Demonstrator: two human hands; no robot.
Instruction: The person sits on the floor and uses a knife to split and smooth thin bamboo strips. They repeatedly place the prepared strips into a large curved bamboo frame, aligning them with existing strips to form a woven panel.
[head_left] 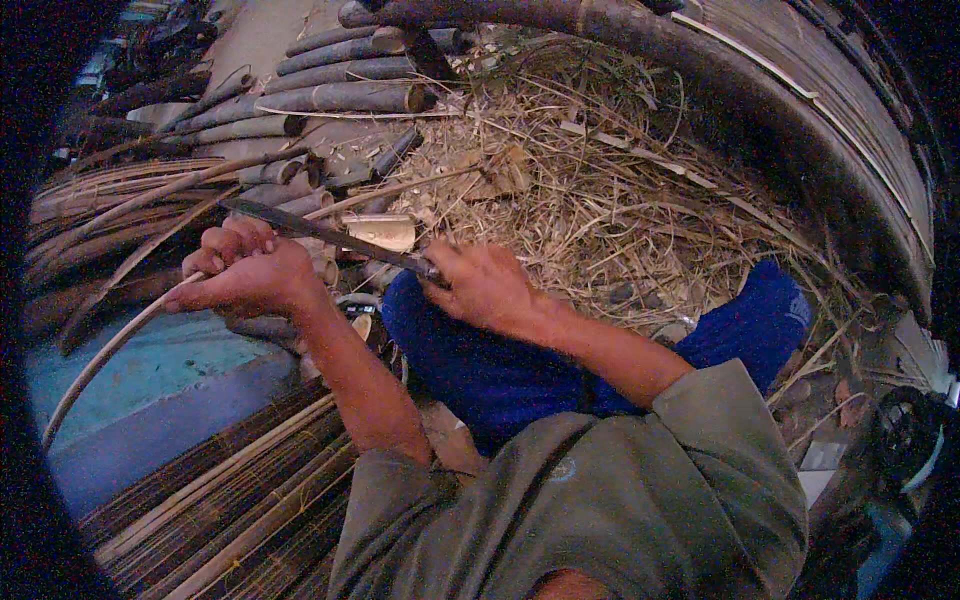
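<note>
My left hand (pixel 255 270) is closed around a long, thin bamboo strip (pixel 105 352). One end of the strip bows down toward the lower left. Past the hand, a thin strip (pixel 400 187) slants up to the right over the shavings; it looks like the same piece, but the joining part is hidden. Wrapped around the handle of a long-bladed knife (pixel 335 237) is my right hand (pixel 485 285), in front of my blue-clad knee. The dark blade points left, its tip just above my left knuckles, and crosses the strip. Whether edge and strip touch, I cannot tell.
Beyond my hands lies a heap of bamboo shavings (pixel 590 215). Several cut bamboo poles (pixel 345 97) are stacked at the far left. Bundled strips (pixel 250 500) lie by my left elbow, near a blue ledge (pixel 150 360). A thick curved pole (pixel 740 95) spans the far right.
</note>
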